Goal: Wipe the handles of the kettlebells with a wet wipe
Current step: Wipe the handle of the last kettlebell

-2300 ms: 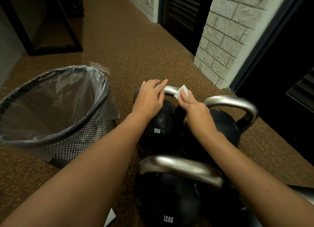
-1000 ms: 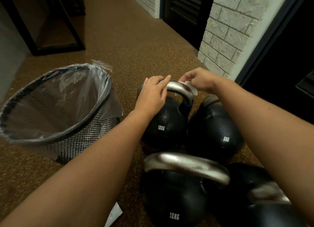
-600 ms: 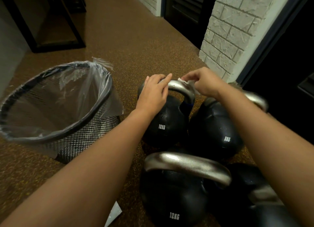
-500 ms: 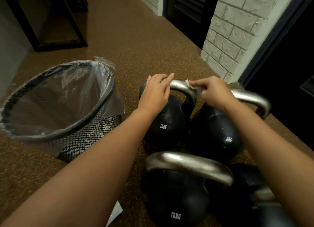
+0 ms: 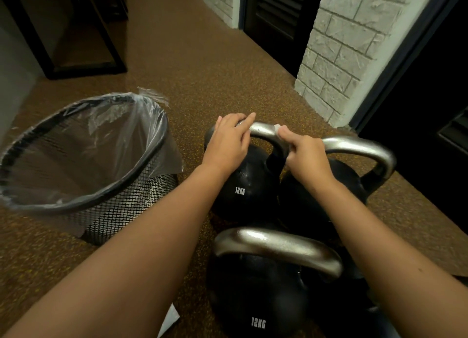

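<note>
Your left hand rests on the left end of the silver handle of the far-left kettlebell, its fingers lying fairly straight over the metal. Your right hand grips the right bend of that same handle, fingers curled round it, with a scrap of white wet wipe showing at the fingertips. This kettlebell stands on the floor, touching another kettlebell to its right. A third kettlebell, marked 12KG, sits nearest you. A mesh bin with a clear liner stands to the left.
</note>
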### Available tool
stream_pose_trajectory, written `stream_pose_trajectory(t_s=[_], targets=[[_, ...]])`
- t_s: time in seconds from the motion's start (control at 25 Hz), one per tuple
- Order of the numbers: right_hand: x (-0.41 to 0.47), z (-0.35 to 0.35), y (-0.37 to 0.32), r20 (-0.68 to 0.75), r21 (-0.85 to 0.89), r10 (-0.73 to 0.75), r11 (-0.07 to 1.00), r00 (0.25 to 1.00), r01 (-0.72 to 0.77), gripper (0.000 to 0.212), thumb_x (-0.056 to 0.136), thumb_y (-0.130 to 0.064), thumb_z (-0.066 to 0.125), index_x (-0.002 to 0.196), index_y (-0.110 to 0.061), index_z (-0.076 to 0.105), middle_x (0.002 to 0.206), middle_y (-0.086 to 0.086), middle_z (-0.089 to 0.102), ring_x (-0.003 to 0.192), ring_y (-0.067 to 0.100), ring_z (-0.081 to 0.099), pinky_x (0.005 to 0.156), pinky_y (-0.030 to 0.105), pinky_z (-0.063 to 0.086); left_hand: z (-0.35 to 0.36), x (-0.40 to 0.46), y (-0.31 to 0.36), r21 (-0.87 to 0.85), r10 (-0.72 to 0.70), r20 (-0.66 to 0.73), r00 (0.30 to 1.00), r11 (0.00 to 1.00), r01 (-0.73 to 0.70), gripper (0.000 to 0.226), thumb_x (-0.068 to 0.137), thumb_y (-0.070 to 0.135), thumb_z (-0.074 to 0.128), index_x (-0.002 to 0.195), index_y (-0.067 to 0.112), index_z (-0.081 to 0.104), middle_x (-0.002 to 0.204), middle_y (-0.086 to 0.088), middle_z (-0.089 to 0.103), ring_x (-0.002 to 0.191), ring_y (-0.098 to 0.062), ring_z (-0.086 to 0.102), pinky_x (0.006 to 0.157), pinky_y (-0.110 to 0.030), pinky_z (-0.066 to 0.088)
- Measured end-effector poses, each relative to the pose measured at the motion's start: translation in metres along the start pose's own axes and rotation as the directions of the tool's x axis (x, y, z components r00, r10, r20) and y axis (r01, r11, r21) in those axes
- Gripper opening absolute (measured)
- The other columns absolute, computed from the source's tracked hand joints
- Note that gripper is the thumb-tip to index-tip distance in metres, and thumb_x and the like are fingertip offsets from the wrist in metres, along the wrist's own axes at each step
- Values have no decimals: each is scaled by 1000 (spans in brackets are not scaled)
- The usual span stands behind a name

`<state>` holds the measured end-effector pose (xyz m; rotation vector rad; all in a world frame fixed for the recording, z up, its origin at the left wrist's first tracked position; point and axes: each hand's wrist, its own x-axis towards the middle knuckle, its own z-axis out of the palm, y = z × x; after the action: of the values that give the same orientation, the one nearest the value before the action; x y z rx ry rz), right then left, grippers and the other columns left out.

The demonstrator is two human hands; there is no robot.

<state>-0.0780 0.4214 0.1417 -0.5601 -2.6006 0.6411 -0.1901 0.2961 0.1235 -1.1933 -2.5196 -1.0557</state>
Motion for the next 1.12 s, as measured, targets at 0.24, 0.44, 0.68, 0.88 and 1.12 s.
stream_pose_trajectory(t_s=[0.24,0.44,0.68,0.88,1.12], targets=[[-11,6,3,-31,84,-37,996,999,39,54,84,12,45,131,-13,53,134,10,54,129,18,46,104,4,20,1,-1,-1,-7,-4,-6,1000,1000,4,41,96,13,42,137,17,44,127,-4,50,125,-15,39,115,-38,6],[4,-2,-5,83,128,318,936,944,-327,47,91,-2,43,134,-19,50,128,11,59,117,28,55,102,28,40,1,-1,1,-1,-5,-8,1000,1000,5,42,96,13,42,137,17,44,127,-3,49,126,-15,39,115,-37,5],[-9,1,-14,51,63,250,965,967,-253,52,89,2,41,137,-19,46,133,13,55,126,30,46,102,24,33,0,-2,-1,-5,-6,16,1000,1000,6,44,95,20,47,138,19,42,129,-4,47,128,-16,37,115,-37,4],[-2,1,-24,218,688,640,435,737,-581,43,85,10,42,125,-1,54,123,12,57,105,29,57,94,41,49,-2,-1,-1,-46,-17,16,1000,999,18,40,98,22,40,138,17,42,129,-4,48,128,-15,37,115,-36,5],[0,-5,-46,478,840,600,-98,642,-533,46,89,18,29,131,6,41,137,22,39,124,37,43,97,48,43,-3,-1,-1,-87,-25,27,999,996,27,39,100,24,33,136,16,44,131,-4,49,128,-15,37,115,-36,6]])
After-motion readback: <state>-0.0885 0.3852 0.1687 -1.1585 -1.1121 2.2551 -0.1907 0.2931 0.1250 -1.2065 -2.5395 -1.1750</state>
